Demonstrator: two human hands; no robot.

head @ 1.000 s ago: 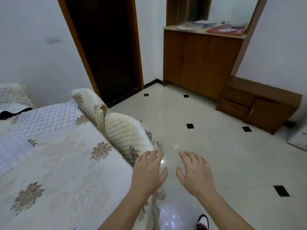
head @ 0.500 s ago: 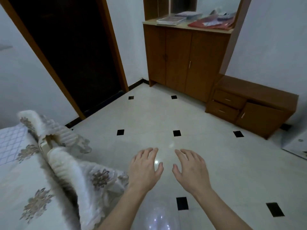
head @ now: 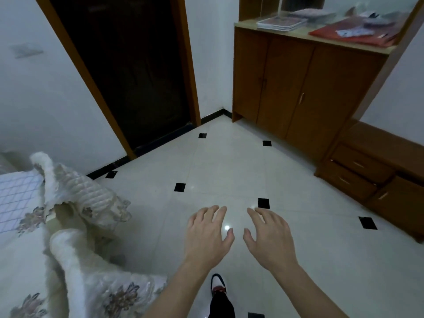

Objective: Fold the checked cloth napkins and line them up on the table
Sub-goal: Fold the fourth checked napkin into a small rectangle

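At the far left edge, a checked cloth is lying flat on the floral quilted cover, well apart from both hands. Moving across, the dark door is standing behind the pale tiled floor. In the middle, the left hand is hovering palm down over the tiles, fingers loosely spread and holding nothing. Just beside it the right hand is doing the same, fingers fanned, thumbs close but apart. Over on the right, the wooden cabinet is carrying a red folder.
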